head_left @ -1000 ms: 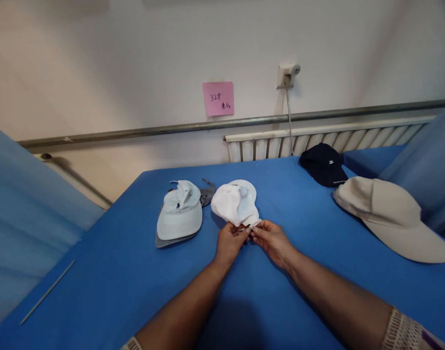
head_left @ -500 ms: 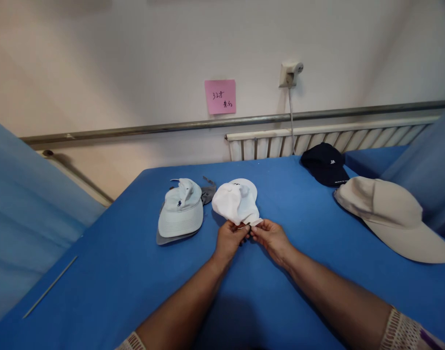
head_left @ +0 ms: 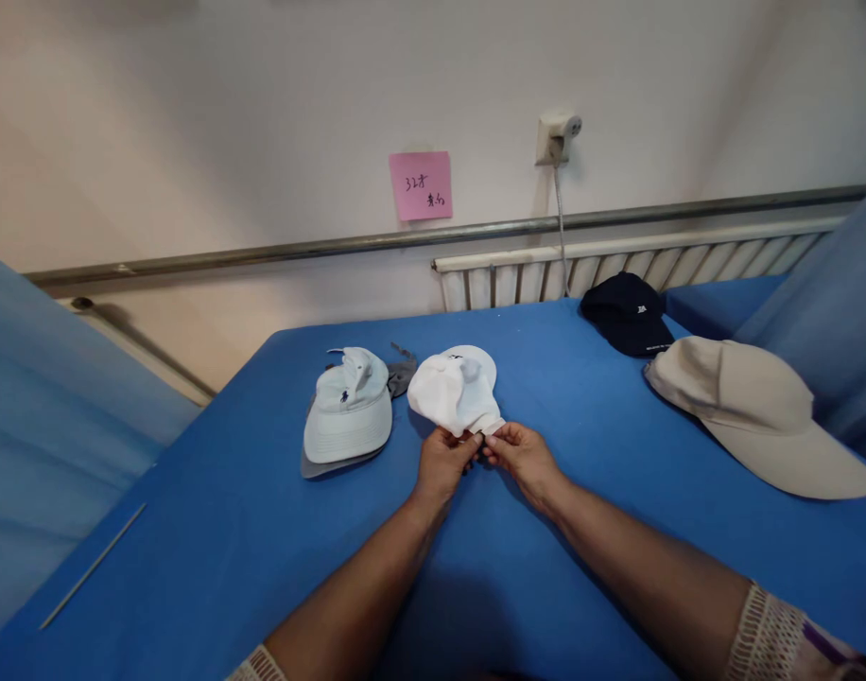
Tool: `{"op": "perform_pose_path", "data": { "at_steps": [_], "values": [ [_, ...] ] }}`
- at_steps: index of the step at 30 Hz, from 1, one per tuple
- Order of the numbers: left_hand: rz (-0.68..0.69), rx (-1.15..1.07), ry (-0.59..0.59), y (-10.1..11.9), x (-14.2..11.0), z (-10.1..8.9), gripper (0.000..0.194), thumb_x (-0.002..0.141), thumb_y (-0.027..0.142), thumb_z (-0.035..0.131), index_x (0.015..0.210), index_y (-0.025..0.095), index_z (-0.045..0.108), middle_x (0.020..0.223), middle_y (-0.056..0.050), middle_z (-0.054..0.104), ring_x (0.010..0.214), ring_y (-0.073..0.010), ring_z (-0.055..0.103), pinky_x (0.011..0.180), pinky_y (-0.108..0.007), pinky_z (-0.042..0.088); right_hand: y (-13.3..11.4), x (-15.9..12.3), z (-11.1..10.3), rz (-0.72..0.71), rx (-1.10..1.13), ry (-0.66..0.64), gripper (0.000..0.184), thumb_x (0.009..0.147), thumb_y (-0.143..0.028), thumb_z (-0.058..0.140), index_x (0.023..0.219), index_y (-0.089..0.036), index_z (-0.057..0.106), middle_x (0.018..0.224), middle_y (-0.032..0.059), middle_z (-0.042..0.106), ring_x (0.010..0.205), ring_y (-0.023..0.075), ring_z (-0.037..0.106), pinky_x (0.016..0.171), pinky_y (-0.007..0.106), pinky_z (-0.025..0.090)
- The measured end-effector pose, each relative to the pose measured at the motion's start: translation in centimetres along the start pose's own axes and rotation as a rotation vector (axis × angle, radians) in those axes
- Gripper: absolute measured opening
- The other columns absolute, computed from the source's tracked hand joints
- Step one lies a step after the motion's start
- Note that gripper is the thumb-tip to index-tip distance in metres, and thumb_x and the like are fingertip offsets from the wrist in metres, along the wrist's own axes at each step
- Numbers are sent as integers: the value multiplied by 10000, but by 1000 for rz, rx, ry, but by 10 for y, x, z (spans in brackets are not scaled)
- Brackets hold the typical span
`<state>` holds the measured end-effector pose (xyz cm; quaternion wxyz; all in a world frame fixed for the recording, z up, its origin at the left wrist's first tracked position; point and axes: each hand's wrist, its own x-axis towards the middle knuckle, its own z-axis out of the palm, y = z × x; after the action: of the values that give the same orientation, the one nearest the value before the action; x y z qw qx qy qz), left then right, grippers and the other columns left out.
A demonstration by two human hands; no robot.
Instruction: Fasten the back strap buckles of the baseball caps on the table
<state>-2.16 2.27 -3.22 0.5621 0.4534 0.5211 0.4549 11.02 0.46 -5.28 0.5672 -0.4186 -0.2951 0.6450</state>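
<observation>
The rear edge of a white cap (head_left: 443, 392) was pinched by the fingers of the left hand (head_left: 443, 463) and right hand (head_left: 528, 461), held close together. The cap was located mid-bench (head_left: 263, 558), brim pointed away. To its left, a pale blue cap (head_left: 348, 426) was stacked on a grey cap (head_left: 403, 376). At right, a navy cap (head_left: 624, 312) and beige cap (head_left: 749, 407) were observed.

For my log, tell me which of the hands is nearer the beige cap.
Right. The right hand, at the white cap, is left of the beige cap; the left hand is farther left.
</observation>
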Motion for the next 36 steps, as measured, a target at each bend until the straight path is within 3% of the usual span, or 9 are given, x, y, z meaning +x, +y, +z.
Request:
{"op": "perform_pose_path", "data": {
  "at_steps": [20, 28, 36],
  "values": [
    [-20, -38, 77, 4, -6, 2, 429, 549, 377, 823, 820, 134, 595, 603, 20, 618, 462, -86, 537, 408, -181, 366, -2, 0, -1, 19, 80, 69, 374, 526, -403, 867, 699, -161, 640, 643, -9, 615, 589, 109, 562, 579, 253, 453],
    [-36, 121, 3, -1, -6, -2, 346, 630, 401, 764, 807, 123, 658, 507, 22, 584, 401, -72, 468, 385, -181, 311, -7, -4, 0, -3, 73, 40, 390, 546, -418, 857, 725, -178, 608, 666, -15, 628, 584, 104, 561, 540, 231, 427],
    [16, 145, -18, -2, -5, 1, 334, 615, 420, 773, 711, 123, 651, 471, 31, 551, 412, -75, 458, 419, -192, 322, -4, -3, 1, -20, 39, 4, 401, 542, -424, 863, 759, -156, 660, 675, 1, 642, 573, 97, 537, 541, 232, 413]
  ]
}}
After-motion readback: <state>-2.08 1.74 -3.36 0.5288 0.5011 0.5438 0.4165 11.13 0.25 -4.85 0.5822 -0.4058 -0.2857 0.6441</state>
